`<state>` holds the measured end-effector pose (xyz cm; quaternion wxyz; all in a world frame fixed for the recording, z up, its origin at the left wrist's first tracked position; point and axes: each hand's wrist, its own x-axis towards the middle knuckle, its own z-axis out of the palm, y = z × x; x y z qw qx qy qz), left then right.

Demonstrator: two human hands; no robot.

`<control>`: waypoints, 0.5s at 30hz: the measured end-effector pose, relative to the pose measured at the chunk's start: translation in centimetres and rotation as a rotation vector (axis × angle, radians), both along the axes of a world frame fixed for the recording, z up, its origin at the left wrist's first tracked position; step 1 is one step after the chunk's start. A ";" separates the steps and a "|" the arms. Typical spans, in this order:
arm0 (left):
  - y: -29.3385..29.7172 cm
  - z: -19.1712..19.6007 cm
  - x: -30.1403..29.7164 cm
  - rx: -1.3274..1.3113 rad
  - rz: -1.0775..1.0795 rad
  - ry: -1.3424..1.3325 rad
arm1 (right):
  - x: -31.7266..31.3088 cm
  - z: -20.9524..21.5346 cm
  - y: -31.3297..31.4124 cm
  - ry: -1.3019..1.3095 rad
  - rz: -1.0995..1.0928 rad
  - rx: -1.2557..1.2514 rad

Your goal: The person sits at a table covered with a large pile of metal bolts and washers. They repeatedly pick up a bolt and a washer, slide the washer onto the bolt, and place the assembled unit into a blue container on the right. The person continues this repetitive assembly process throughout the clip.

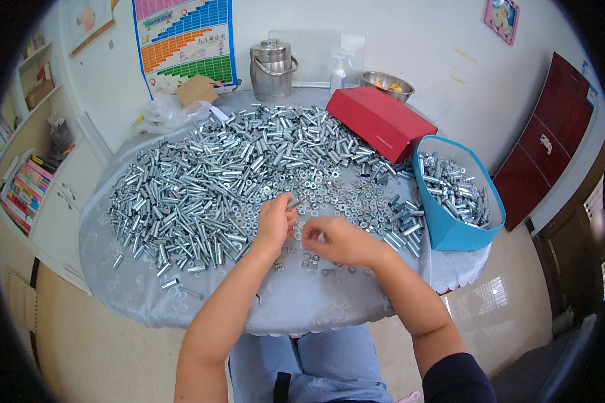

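Observation:
My left hand (274, 220) is closed around a short silver metal cylinder (294, 203), whose end sticks out past the thumb. Whether it is a bolt or a sleeve I cannot tell. Just to its right, my right hand (339, 240) is bent with thumb and fingertips pinched together; anything between them is too small to make out. Both hands hover over loose washers (346, 195) spread across the middle of the table. A large heap of silver metal sleeves and bolts (188, 195) covers the left and far parts.
A grey cloth covers the table (141, 295). On the right stands a blue bin (450, 232) of metal pieces, beside a red box (383, 121). Behind are a steel pot (271, 74), a spray bottle (338, 74), a bowl of fruit (405, 95) and a plastic bag (165, 115).

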<state>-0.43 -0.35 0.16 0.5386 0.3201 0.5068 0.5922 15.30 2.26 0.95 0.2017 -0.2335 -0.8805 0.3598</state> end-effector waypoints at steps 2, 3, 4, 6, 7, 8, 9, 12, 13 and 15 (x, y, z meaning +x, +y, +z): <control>-0.1 -0.2 -0.4 0.034 -0.006 -0.027 | 0.2 1.4 0.5 0.170 -0.180 0.028; 0.0 -0.1 -0.1 0.019 0.011 -0.016 | 0.3 1.4 0.8 0.268 -0.263 0.071; 0.1 0.1 0.4 0.005 0.029 -0.005 | 0.4 1.2 1.2 0.366 -0.346 0.113; 0.1 -0.2 0.4 -0.024 -0.008 0.024 | 0.4 1.0 1.6 0.484 -0.442 0.180; 0.1 -0.4 0.3 -0.015 -0.007 0.031 | 0.2 1.0 1.5 0.501 -0.429 0.198; 0.0 -0.4 0.4 -0.005 -0.005 0.039 | 0.0 1.0 1.4 0.518 -0.416 0.216; 0.0 -0.5 0.5 0.003 -0.007 0.043 | -0.1 0.9 1.3 0.531 -0.404 0.234; -0.1 -0.1 0.8 0.009 0.007 0.075 | -0.4 0.9 0.7 0.569 -0.394 0.215; -0.1 -0.3 0.7 0.017 0.014 0.089 | -0.4 1.0 0.5 0.563 -0.383 0.247; 0.2 -0.8 0.6 0.035 0.023 0.119 | -0.3 1.3 0.3 0.552 -0.366 0.313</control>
